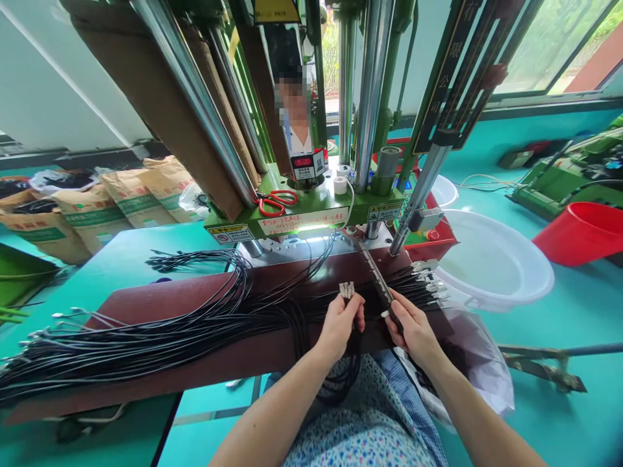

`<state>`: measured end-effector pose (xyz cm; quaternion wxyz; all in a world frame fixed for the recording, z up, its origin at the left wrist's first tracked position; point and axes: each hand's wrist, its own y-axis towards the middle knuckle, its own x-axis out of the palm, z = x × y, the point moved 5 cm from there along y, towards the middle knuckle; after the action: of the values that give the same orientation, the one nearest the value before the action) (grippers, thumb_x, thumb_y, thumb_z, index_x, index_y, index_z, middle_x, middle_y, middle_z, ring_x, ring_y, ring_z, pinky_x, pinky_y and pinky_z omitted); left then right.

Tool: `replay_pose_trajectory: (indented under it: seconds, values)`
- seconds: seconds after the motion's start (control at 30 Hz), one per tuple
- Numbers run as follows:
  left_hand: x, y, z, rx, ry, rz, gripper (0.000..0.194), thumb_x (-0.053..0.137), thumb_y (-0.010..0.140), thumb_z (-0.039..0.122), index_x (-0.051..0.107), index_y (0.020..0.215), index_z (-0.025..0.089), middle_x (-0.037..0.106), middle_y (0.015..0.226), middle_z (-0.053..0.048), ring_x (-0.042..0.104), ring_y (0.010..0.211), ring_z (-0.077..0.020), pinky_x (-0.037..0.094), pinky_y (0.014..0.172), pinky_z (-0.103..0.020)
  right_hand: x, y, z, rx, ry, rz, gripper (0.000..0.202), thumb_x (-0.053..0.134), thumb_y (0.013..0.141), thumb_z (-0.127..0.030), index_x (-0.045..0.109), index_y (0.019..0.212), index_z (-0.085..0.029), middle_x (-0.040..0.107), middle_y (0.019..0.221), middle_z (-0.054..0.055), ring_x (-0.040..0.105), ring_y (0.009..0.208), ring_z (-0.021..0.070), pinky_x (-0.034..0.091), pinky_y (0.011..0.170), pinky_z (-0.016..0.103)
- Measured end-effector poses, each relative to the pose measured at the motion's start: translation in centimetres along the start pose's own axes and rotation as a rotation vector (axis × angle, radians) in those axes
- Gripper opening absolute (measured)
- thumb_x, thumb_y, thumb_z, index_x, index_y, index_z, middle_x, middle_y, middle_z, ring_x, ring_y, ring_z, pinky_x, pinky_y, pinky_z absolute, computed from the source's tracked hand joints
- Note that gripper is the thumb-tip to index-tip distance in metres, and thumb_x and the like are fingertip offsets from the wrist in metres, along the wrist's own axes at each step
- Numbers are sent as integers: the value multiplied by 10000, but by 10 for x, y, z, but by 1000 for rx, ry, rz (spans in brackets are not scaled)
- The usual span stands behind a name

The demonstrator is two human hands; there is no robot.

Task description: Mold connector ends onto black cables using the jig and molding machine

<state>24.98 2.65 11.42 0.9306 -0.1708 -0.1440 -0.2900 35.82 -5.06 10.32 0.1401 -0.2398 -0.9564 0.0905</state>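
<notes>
My left hand [339, 324] is closed in a pinch around several black cables, whose silvery connector ends [346, 288] stick up above the fingers. The cables' black loops [343, 383] hang below this hand over the lap. To its right, my right hand [413, 327] grips the near end of a long, narrow metal bar [374, 269] with notches along it. The bar slants up and away toward the green press [311, 217]. Beneath both hands lie many black cables [195, 337] on a brown board [170, 295], with metal connectors [431, 282] at their right ends.
Red-handled scissors [277, 202] lie on the press's ledge, between upright steel columns [372, 97]. A white basin [491, 259], a red bucket [584, 233] and a white bag [481, 363] stand at right. Paper sacks [87, 211] line the left wall. Another person is partly visible behind the press.
</notes>
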Motion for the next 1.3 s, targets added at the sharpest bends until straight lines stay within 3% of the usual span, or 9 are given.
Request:
replay_pose_trajectory:
  seconds: [0.1,0.17,0.3,0.5,0.8,1.0,1.1,1.2,1.3]
  values:
    - [-1,0,-3,-70,-78,20,375,557,716,538,387,798,214,307,448,124,226,324,-26,183,315,-143,-3,-1,-1,-22,57,15,543,533,811,-444,409,1282,-203,405,472,-85,292,320,40,203,284,135]
    - [3,-2,-8,-142,-29,-33,393,572,697,549,365,778,225,255,419,140,148,304,-20,106,299,-142,-4,0,0,-23,45,4,541,536,812,-440,415,1281,-198,410,473,-83,294,320,37,205,285,132]
    - [10,-6,-13,-249,82,-176,367,620,673,497,405,731,206,237,386,138,138,294,-16,85,291,-155,-3,0,3,-12,-13,-46,532,526,818,-443,433,1280,-197,403,470,-83,286,318,30,224,292,135]
    - [10,-5,-11,-271,83,-165,370,634,657,492,415,700,196,253,369,134,161,287,-15,88,297,-159,-4,0,2,29,-120,-99,546,501,823,-469,429,1290,-196,389,456,-84,280,315,33,213,298,142]
    - [5,-5,-12,-245,104,-86,386,646,640,483,397,693,193,259,365,132,168,291,-15,94,294,-155,5,-1,3,-73,-238,-128,576,521,815,-474,430,1291,-164,373,504,-70,315,423,55,242,365,157]
    - [-9,2,3,-4,9,23,341,533,746,480,497,807,146,425,503,64,399,407,-55,348,383,-179,0,-2,2,-10,-133,-62,549,513,822,-460,431,1277,-166,374,464,-86,272,344,36,206,313,145]
    - [-19,4,5,-9,-67,118,317,504,765,493,430,849,197,350,437,109,277,327,-43,239,310,-156,-2,-1,-1,-9,-79,-45,551,512,824,-451,407,1289,-174,390,468,-86,267,320,34,189,294,143]
    - [-14,4,-1,-119,-22,38,331,542,737,498,353,774,228,276,388,138,150,286,-29,103,280,-142,-1,-1,-1,11,-94,-78,548,516,822,-451,418,1281,-169,384,458,-86,273,324,33,192,298,136]
    - [-5,3,-8,-195,33,-89,361,596,697,483,350,734,222,268,369,139,152,278,-22,88,280,-140,0,-2,0,33,-128,-119,561,522,815,-462,429,1277,-156,377,454,-86,274,335,31,201,304,134]
